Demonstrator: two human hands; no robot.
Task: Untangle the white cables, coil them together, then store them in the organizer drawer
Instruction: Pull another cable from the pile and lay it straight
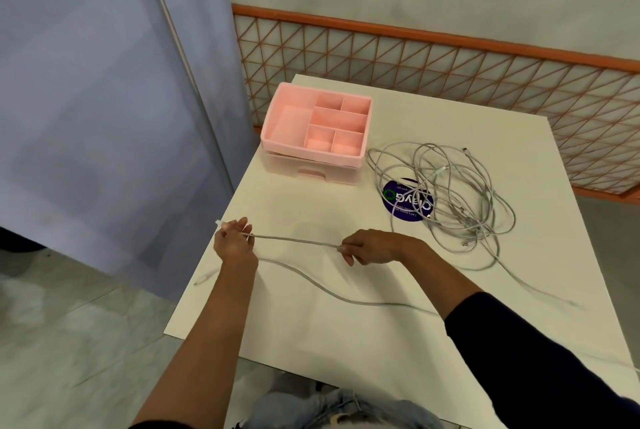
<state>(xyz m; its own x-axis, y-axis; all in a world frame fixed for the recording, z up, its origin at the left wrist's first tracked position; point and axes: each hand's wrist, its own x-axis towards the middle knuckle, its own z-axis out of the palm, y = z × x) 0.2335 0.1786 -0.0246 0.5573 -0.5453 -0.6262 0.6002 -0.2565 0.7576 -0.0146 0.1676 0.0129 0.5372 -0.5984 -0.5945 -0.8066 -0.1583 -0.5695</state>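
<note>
stretching a white cable [294,241] between them, both forearms reach over the table [311,331]. the left hand [233,241] pinches its plug end at the left edge; the right hand [370,248] grips it nearer the middle. the tangled cables [446,200] lie toward the right edge, beside the pink organizer [317,124] at the far left corner.

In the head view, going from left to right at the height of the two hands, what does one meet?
left hand → taut white cable → right hand → tangled cables
</note>
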